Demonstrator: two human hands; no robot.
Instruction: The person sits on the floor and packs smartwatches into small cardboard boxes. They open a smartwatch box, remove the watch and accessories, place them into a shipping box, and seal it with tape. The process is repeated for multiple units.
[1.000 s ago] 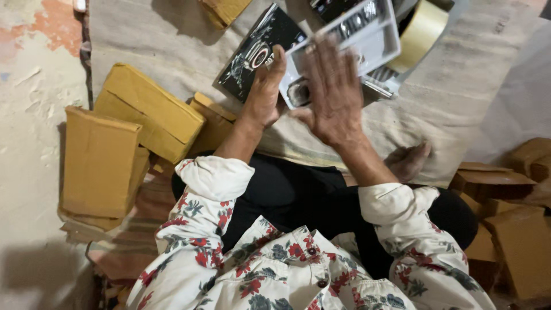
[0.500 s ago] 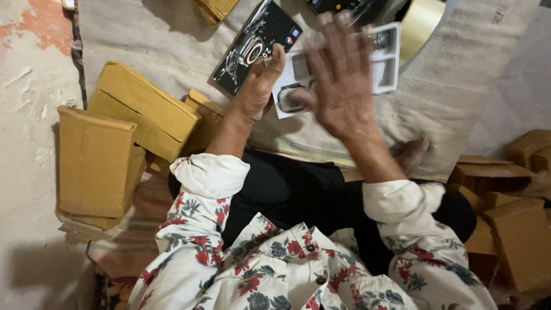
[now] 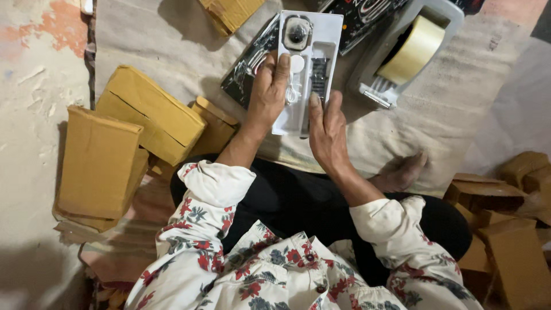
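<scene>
Both hands clamp 1 white smartwatch tray (image 3: 307, 63): left hand (image 3: 268, 92) at 9 o'clock, right hand (image 3: 326, 129) at 5; tape dispenser (image 3: 404, 54) at 3.

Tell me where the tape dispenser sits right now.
In the head view the tape dispenser sits at upper right on the cloth, just right of the white tray held in both hands.

Showing soft, dim indoor light, brightest on the white tray (image 3: 308, 69) and the pale cloth (image 3: 172, 63). Casting mild shadows beside the cardboard boxes (image 3: 123, 143). Darkening toward the lower left corner. Staying mostly sharp, softening and bending slightly at the edges. Giving no harsh glare.
</scene>
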